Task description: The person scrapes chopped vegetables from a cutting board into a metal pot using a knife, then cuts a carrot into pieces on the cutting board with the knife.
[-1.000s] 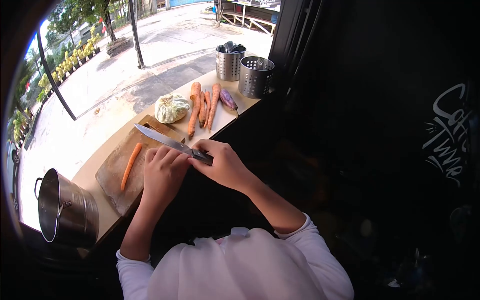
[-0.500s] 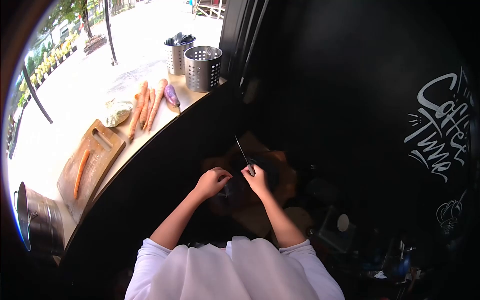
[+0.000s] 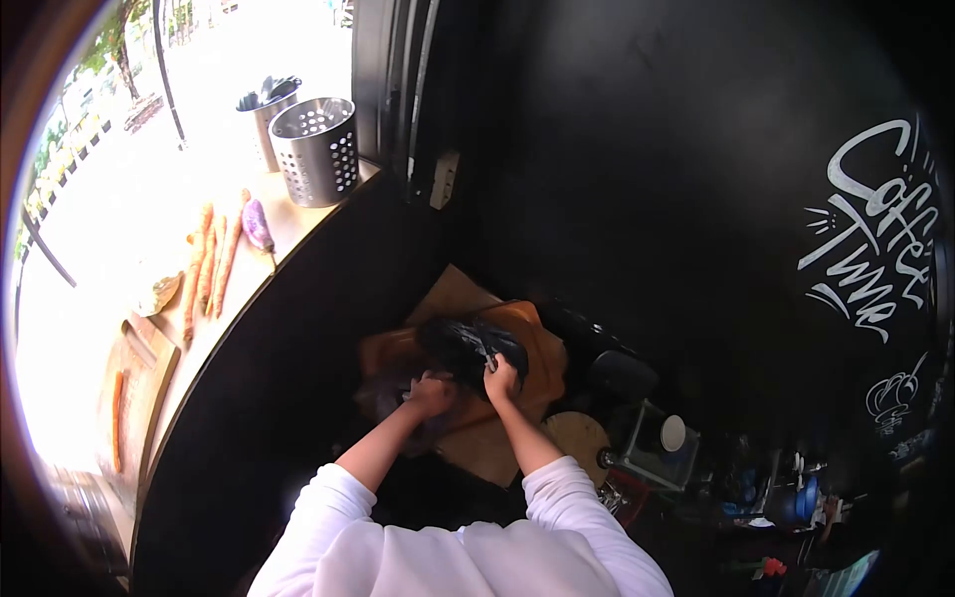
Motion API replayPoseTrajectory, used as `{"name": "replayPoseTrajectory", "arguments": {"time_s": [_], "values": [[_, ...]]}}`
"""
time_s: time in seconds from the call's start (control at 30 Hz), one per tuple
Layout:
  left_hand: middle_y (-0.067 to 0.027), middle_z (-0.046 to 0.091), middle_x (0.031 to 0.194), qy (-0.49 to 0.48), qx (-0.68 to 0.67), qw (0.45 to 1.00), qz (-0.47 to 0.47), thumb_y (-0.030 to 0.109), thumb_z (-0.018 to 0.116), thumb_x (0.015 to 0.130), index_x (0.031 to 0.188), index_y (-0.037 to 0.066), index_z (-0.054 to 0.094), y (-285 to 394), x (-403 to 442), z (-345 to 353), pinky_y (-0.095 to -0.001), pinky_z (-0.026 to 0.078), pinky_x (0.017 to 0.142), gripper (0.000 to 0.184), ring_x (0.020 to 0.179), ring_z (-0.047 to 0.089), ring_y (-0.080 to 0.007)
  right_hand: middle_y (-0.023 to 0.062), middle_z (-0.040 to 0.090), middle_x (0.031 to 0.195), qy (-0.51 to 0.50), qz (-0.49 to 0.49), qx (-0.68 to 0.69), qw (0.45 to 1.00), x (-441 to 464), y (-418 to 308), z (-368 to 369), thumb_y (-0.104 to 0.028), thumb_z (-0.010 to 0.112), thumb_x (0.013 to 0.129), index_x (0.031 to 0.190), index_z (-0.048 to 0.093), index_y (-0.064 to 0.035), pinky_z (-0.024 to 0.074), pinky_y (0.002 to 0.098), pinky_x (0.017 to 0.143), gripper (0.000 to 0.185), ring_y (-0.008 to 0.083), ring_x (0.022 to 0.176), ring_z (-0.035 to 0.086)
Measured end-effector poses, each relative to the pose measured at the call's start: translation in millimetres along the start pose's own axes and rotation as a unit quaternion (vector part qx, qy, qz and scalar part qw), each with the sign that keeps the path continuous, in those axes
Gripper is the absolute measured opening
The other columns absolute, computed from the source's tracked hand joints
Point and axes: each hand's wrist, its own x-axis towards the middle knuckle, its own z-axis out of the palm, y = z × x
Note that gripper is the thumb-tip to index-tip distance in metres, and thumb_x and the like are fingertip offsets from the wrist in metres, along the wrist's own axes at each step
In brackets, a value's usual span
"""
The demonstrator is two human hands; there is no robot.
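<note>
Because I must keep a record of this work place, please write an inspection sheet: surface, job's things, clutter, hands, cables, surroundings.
Surface: counter pale, curved front edge; overexposed at left.
On it: board with one carrot; more carrots, eggplant, pale vegetable, two pierced metal bins, pot partly lost in glare.
Job's things: slim item, likely a knife, beside black bundle.
Clutter: orange tray under the bundle; clear box; mixed items at lower right, too dark to name.
Hands: right closed on the slim item; left blurred, grip unclear.
Cables: nothing seen.
Surroundings: black wall with white lettering; bright outdoors at left.
</note>
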Motion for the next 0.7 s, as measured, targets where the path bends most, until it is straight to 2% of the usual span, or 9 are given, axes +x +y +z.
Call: {"name": "replayPoseTrajectory", "arguments": {"time_s": [0.07,0.13,0.17,0.27,0.3,0.4,0.5,0.6,0.7], "values": [[-0.0024,0.042,0.156,-0.047,0.043,0.997,-0.035,0.034,0.064,0.086,0.117,0.025,0.074,11.1,4.3,3.9,-0.0669,0.033,0.109,0.034,0.142,0.037,-0.034,0.0147,0.073,0.1,0.023,-0.013,-0.033,0.999,15.0,5.2,-3.2,-0.021,0.07,0.087,0.11,0.067,-0.0156,0.0555,0.0498,0.078,0.024,0.0376,0.094,0.07],[0.0007,0.028,0.165,-0.085,0.058,0.994,-0.029,0.037,0.063,0.086,0.121,0.029,0.072,9.8,14.0,19.8,-0.0721,0.027,0.108,0.037,0.145,0.028,-0.0354,0.0105,0.072,0.11,-0.009,0.043,-0.069,0.997,15.5,-11.0,-28.5,-0.019,0.068,0.087,0.111,0.068,-0.0151,0.0562,0.0488,0.08,0.024,0.0378,0.095,0.069],[0.0003,0.018,0.169,-0.085,0.09,0.992,-0.025,0.034,0.065,0.085,0.122,0.024,0.073,2.2,22.9,35.4,-0.0665,0.026,0.111,0.039,0.143,0.03,-0.0347,0.0094,0.07,0.117,0.008,0.013,-0.066,0.998,14.9,-6.5,-30.5,-0.019,0.068,0.087,0.112,0.068,-0.0145,0.0563,0.0482,0.082,0.025,0.0373,0.096,0.069],[0.0019,0.005,0.171,-0.089,0.194,0.977,-0.014,0.028,0.062,0.088,0.121,0.014,0.073,10.8,36.6,46.7,-0.0586,0.029,0.11,0.038,0.139,0.035,-0.0295,0.0066,0.064,0.133,0.022,-0.042,-0.038,0.998,21.5,12.9,-22.1,-0.015,0.066,0.087,0.118,0.068,-0.0121,0.0559,0.0455,0.088,0.031,0.0349,0.103,0.069],[0.0033,-0.004,0.171,-0.09,0.207,0.974,0.0,0.023,0.063,0.086,0.115,0.009,0.075,12.6,41.1,48.7,-0.0565,0.029,0.111,0.034,0.138,0.035,-0.0279,0.0058,0.062,0.137,0.02,-0.055,-0.027,0.998,22.4,16.4,-22.6,-0.014,0.066,0.087,0.121,0.068,-0.0113,0.0556,0.0445,0.09,0.034,0.0339,0.106,0.068],[0.0034,-0.004,0.171,-0.094,0.248,0.964,0.002,0.021,0.065,0.085,0.117,0.012,0.076,18.3,55.8,51.5,-0.0548,0.027,0.112,0.034,0.138,0.035,-0.0267,0.0052,0.06,0.141,0.017,-0.088,0.018,0.996,22.5,26.7,-28.6,-0.01,0.065,0.087,0.124,0.067,-0.0089,0.054,0.0415,0.095,0.037,0.031,0.112,0.066],[0.0038,-0.003,0.171,-0.13,0.278,0.951,-0.044,0.021,0.067,0.084,0.119,0.014,0.075,25.0,65.9,44.5,-0.0541,0.026,0.112,0.037,0.138,0.036,-0.0259,0.0052,0.063,0.137,0.011,-0.075,0.013,0.997,25.6,29.3,-34.9,-0.009,0.064,0.087,0.125,0.067,-0.0077,0.0528,0.0394,0.097,0.038,0.0296,0.115,0.065],[0.0024,0.006,0.171,-0.165,0.287,0.942,-0.056,0.022,0.069,0.082,0.125,0.014,0.073,26.9,70.6,27.3,-0.0539,0.025,0.112,0.043,0.139,0.036,-0.0266,0.0065,0.063,0.137,0.0,-0.072,0.001,0.997,29.3,32.0,-36.6,-0.009,0.064,0.087,0.126,0.066,-0.008,0.0525,0.0388,0.097,0.039,0.0293,0.115,0.065],[-0.0004,0.024,0.166,-0.163,0.255,0.95,-0.071,0.023,0.07,0.082,0.129,0.013,0.069,10.3,85.0,40.1,-0.0552,0.025,0.112,0.048,0.14,0.038,-0.0271,0.007,0.064,0.134,-0.013,-0.056,-0.014,0.998,30.9,32.1,-35.1,-0.009,0.064,0.087,0.128,0.065,-0.0083,0.0526,0.0387,0.097,0.041,0.0295,0.114,0.066]]}}
